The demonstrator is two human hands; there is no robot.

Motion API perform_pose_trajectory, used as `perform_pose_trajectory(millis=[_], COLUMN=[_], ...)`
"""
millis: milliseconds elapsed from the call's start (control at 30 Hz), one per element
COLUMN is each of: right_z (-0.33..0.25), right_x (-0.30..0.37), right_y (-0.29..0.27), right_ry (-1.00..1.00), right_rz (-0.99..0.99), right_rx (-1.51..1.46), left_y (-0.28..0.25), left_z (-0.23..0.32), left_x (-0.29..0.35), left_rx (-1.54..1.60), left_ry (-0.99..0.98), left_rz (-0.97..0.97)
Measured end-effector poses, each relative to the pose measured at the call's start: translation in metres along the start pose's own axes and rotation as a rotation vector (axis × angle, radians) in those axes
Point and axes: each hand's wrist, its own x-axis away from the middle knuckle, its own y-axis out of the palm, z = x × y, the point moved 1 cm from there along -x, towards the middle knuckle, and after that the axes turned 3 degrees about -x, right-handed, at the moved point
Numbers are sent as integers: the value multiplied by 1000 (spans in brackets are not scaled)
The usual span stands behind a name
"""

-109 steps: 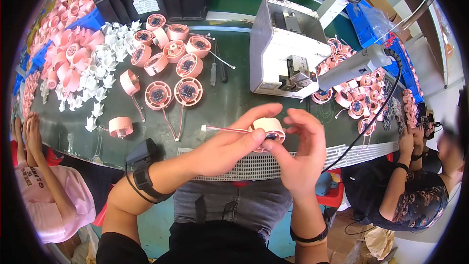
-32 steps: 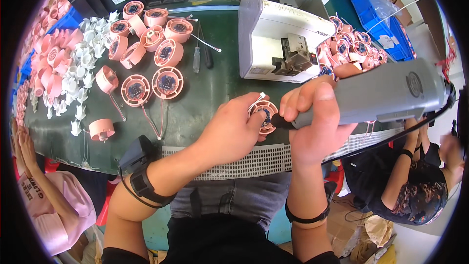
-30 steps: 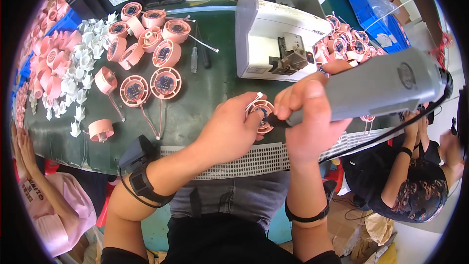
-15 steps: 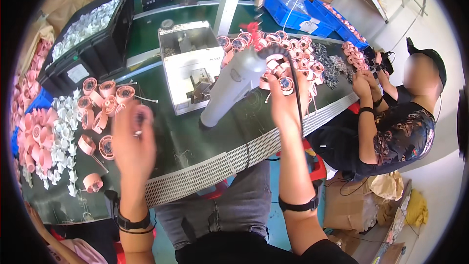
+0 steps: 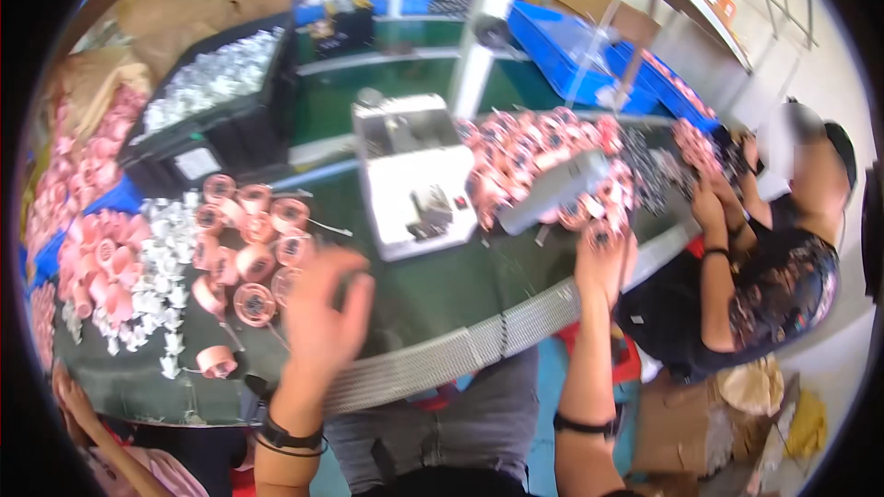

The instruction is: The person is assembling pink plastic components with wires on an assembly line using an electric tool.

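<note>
My left hand (image 5: 327, 308) is over the belt, thumb and fingers apart, with nothing seen in it. Close to its left stands a group of pink round housings (image 5: 255, 262), some with dark centres and trailing wires. On the right, the fingers of my right hand (image 5: 600, 271) close around a pink housing (image 5: 600, 238) at the near edge of a larger pile (image 5: 525, 152). Just left of that hand a grey power screwdriver (image 5: 557, 191) tilts across the pile. Between my hands, farther off, sits a white box-shaped screw feeder (image 5: 414, 193). Motion blurs both hands.
White plastic pieces (image 5: 166, 276) and pink cups (image 5: 103, 262) lie far left, before a black crate (image 5: 207, 133) of white parts. Dark small parts (image 5: 649, 170) lie right of the pile. A co-worker (image 5: 783, 267) sits at right. Blue bins (image 5: 562, 51) stand behind; a perforated metal edge (image 5: 460, 354) runs along the front.
My left hand has come away from the group of housings and no longer shows one. My right hand has moved to the pile's near edge, while the screwdriver has swung lower. The view has shifted.
</note>
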Motion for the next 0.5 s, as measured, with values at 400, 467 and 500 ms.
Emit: perform_pose_trajectory(millis=[400, 467, 500], right_z=[-99, -111, -107], right_x=[112, 104, 102], right_y=[-28, -28, -19], right_ry=[-607, -651, -653], right_rz=[-858, -968, -972], right_rx=[-665, -718, -724], left_y=[49, 50, 50], left_z=[13, 5, 3], left_x=[13, 13, 13], left_rx=[957, 851, 754], left_ry=[-436, -430, -416], left_rz=[-790, -810, -843])
